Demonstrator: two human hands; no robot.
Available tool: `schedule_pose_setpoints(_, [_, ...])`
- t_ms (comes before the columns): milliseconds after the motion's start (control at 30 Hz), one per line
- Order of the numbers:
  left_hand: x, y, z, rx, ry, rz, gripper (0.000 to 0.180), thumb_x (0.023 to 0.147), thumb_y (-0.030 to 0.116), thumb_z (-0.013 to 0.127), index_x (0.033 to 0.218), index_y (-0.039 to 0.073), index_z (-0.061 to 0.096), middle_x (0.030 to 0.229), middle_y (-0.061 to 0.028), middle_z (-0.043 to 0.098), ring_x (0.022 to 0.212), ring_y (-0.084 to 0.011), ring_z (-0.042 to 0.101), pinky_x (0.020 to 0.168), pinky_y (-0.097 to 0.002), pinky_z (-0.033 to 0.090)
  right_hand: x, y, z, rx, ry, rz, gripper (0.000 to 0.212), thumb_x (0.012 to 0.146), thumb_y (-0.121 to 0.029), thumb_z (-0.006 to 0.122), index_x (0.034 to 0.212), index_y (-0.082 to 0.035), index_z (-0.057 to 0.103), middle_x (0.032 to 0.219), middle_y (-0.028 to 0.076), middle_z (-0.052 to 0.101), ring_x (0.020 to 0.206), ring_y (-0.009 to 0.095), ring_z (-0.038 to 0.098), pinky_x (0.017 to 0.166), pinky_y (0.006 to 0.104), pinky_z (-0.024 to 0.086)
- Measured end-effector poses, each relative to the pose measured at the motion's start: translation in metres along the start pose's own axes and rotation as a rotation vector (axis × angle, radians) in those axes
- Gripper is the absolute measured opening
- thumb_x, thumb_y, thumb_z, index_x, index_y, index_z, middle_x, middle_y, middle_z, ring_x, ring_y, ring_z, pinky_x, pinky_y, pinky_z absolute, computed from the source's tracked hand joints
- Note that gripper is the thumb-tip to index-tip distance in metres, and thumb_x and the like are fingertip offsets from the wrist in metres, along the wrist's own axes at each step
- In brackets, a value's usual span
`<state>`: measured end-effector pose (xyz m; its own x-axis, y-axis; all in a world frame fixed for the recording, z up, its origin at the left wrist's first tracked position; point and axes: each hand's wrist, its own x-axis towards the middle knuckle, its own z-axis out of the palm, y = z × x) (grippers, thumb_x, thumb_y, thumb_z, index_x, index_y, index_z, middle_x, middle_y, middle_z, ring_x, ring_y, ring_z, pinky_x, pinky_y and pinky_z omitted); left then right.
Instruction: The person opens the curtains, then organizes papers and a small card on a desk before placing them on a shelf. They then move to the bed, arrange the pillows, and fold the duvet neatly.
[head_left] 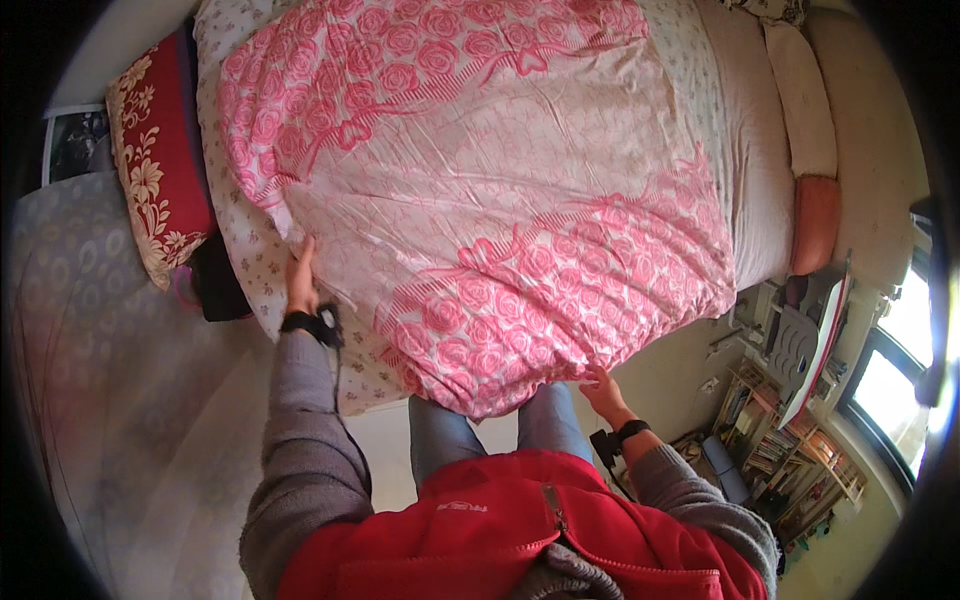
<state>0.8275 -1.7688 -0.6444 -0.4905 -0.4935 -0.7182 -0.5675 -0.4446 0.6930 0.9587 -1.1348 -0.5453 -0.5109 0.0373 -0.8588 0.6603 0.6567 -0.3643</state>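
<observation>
A pink and white duvet (pixel 520 140) with rose and ribbon patterns lies spread over the bed, wrinkled toward its near side. My left hand (pixel 301 280) is closed at its left edge, where a pale fold comes up to the fingers; the fingertips are partly hidden. At the near edge, right of my knees, my right hand (pixel 604 393) pinches the gathered border of the duvet. That border droops over the bed's side in front of my legs. Under it shows a pale floral sheet (pixel 250 240).
To the left a red cloth with cream flowers (pixel 150 170) hangs by the bed, next to a pale patterned sheer curtain (pixel 80 260). On the right are a beige cushion (pixel 803 100), an orange-brown cushion (pixel 816 225), an ironing board (pixel 815 350), a bookshelf (pixel 800 450) and a window (pixel 890 370).
</observation>
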Motion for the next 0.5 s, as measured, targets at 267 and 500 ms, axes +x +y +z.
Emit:
schedule_pose_setpoints(267, [-0.174,-0.087,0.064,-0.392,-0.341,-0.377,0.035,0.082,0.021,0.071,0.111,0.004,0.061,0.101,-0.0036,0.064,0.093,-0.0164,0.061,0.082,-0.0334,0.049,-0.003,0.0,0.006,0.078,-0.128,-0.015,0.047,0.081,-0.011,0.067,0.124,-0.003,0.05,0.109,0.01,0.061,0.081,0.015,0.06,0.068,0.0291,0.051])
schedule_pose_setpoints(500, [-0.279,-0.029,0.115,0.349,-0.429,0.026,0.06,0.078,0.039,0.073,0.117,-0.003,0.056,0.102,-0.0069,0.062,0.092,-0.0187,0.059,0.081,-0.0306,0.047,-0.044,-0.103,0.028,0.056,-0.327,-0.516,0.082,0.074,-0.014,0.077,0.14,-0.005,0.03,0.117,0.013,0.056,0.097,0.018,0.058,0.08,0.033,0.051])
